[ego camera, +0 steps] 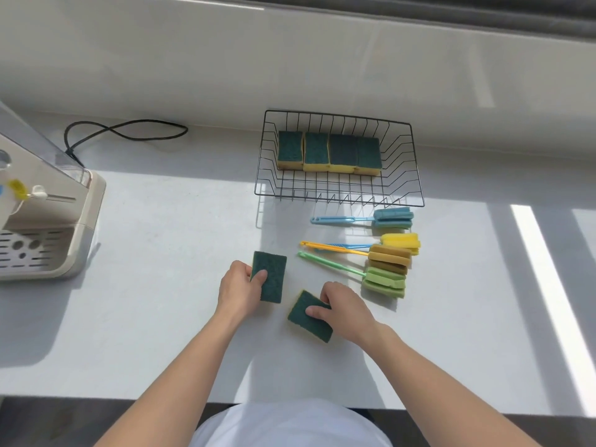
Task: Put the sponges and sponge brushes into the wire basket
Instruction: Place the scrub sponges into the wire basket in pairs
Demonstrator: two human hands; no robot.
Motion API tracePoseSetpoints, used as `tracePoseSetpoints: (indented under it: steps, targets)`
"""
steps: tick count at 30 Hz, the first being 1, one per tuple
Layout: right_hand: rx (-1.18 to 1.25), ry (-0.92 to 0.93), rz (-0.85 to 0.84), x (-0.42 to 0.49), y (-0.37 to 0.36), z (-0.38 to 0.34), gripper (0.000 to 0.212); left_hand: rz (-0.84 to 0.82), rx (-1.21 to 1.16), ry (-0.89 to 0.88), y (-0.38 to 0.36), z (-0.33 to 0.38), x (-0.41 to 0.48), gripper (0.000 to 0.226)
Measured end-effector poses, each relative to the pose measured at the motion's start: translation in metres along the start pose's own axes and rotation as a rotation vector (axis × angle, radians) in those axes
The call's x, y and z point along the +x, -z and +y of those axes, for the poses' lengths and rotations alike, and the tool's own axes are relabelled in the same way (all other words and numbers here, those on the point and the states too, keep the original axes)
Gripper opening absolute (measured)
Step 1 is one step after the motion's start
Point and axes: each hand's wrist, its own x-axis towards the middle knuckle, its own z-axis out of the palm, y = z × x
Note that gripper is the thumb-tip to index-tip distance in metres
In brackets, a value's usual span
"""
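Note:
A black wire basket (416, 175) stands at the back of the white counter with several green-and-yellow sponges (329, 153) in a row inside. My left hand (237, 287) grips a green sponge (272, 279) by its left edge on the counter. My right hand (343, 306) is closed on a second green sponge (309, 321), which lies tilted. To the right lie several sponge brushes: a blue one (392, 218), a yellow one (400, 241), an orange one (388, 257) and a green one (383, 280).
A beige appliance (48, 221) with a slotted tray stands at the left edge. Its black cable (129, 130) loops along the back wall. The counter's front edge (96, 396) runs just ahead of my body.

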Motion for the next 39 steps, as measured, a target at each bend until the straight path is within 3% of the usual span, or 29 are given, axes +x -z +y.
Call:
tracePoseSetpoints:
  steps: [14,21,29,34,39]
  targets:
    - [0.465,0.022,0.35,0.022,0.104,-0.011,0.033,0.05,-0.235,-0.234,0.021,0.104,0.04,0.027]
    - [0.543,-0.028,0.472,0.072,0.164,-0.016,0.036,0.059,-0.244,-0.28,0.026,0.17,0.104,0.026]
    - [0.573,-0.067,0.487,0.135,0.204,-0.026,0.032,0.086,-0.158,-0.228,0.021,0.216,0.181,0.034]
    - [0.58,-0.099,0.451,0.174,0.214,-0.034,0.03,0.072,-0.049,-0.182,0.007,0.235,0.216,0.024]
    - [0.565,-0.107,0.421,0.212,0.217,-0.043,0.042,0.158,0.082,-0.269,-0.001,0.233,0.231,0.016]
